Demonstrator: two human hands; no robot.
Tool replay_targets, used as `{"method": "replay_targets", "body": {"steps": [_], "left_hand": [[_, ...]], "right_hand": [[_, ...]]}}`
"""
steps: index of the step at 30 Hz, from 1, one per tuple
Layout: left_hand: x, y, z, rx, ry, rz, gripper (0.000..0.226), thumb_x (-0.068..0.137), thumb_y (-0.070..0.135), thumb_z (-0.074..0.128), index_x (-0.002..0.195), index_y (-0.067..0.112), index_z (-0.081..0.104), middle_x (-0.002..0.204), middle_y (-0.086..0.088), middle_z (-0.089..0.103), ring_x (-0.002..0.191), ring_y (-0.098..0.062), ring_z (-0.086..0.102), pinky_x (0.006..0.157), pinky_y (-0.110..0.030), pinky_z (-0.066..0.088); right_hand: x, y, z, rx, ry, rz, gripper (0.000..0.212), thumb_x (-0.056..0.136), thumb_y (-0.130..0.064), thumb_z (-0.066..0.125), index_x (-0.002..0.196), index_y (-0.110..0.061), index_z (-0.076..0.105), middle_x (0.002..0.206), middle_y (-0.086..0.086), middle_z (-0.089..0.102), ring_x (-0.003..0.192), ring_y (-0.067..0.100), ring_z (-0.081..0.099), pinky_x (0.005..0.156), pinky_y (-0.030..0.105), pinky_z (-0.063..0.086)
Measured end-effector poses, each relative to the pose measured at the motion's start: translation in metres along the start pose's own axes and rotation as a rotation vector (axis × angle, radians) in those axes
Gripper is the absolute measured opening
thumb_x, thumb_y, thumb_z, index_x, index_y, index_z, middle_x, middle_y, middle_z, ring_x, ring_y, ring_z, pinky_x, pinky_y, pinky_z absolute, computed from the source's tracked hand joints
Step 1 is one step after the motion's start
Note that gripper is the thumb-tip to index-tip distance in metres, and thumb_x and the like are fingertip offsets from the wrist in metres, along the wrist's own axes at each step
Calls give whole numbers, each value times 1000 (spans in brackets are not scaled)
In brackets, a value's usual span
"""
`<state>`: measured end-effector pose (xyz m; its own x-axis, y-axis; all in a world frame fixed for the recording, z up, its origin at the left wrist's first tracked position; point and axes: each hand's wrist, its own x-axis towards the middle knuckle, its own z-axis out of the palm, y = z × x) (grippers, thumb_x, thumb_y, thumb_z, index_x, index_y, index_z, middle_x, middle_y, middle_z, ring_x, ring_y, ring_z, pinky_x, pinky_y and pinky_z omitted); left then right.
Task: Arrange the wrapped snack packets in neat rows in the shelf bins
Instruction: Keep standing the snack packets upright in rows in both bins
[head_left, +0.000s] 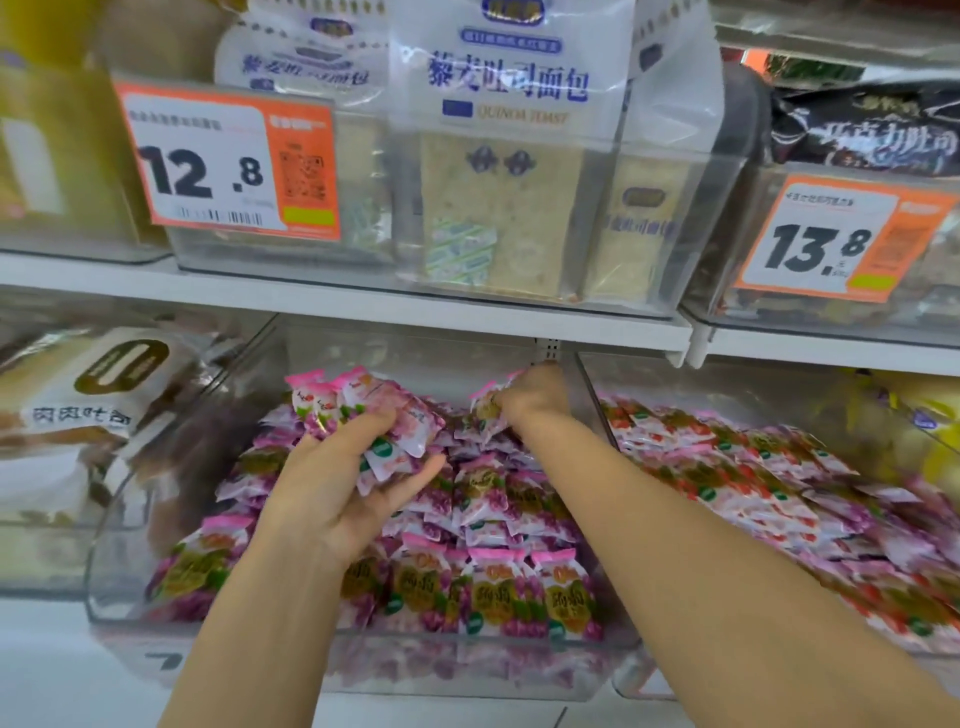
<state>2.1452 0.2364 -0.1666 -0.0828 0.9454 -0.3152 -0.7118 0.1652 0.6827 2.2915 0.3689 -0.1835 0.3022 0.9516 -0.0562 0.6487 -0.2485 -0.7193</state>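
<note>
A clear plastic shelf bin (111, 525) holds many pink and purple wrapped snack packets (498, 597), with a standing row along its front. My left hand (337, 483) grips a bunch of several pink packets (363, 410) above the bin's middle. My right hand (530, 397) reaches to the back right corner of the bin, its fingers curled round a packet (485, 408) there. A second clear bin (597, 395) to the right holds pink and red packets (753, 467).
The white shelf edge (363, 306) runs just above the bins. Above it stand bags of toast bread (509, 156) in clear bins with orange price tags (228, 161). Bread bags (78, 410) fill the bin on the left.
</note>
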Motion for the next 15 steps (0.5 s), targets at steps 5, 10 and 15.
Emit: {"method": "replay_targets", "body": {"steps": [5, 10, 15], "left_hand": [[0, 3, -5, -12, 14, 7, 2, 87, 3, 60, 87, 3, 58, 97, -14, 65, 97, -29, 62, 62, -52, 57], [0, 1, -6, -26, 13, -10, 22, 85, 3, 62, 107, 4, 58, 104, -17, 66, 97, -30, 64, 61, -51, 58], [-1, -1, -4, -35, 7, -23, 26, 84, 2, 63, 109, 5, 56, 93, -16, 66, 91, -29, 65, 61, -50, 58]], "right_hand": [[5, -4, 16, 30, -16, 12, 36, 88, -10, 61, 120, 4, 52, 111, 15, 65, 92, 25, 62, 83, 36, 52], [3, 0, 10, -85, -18, -87, 17, 90, -7, 57, 106, -3, 57, 110, 15, 62, 103, 29, 61, 78, 29, 47], [9, 3, 3, -125, -93, -79, 20, 91, -14, 55, 103, 0, 62, 112, 15, 64, 101, 26, 62, 80, 27, 48]]}}
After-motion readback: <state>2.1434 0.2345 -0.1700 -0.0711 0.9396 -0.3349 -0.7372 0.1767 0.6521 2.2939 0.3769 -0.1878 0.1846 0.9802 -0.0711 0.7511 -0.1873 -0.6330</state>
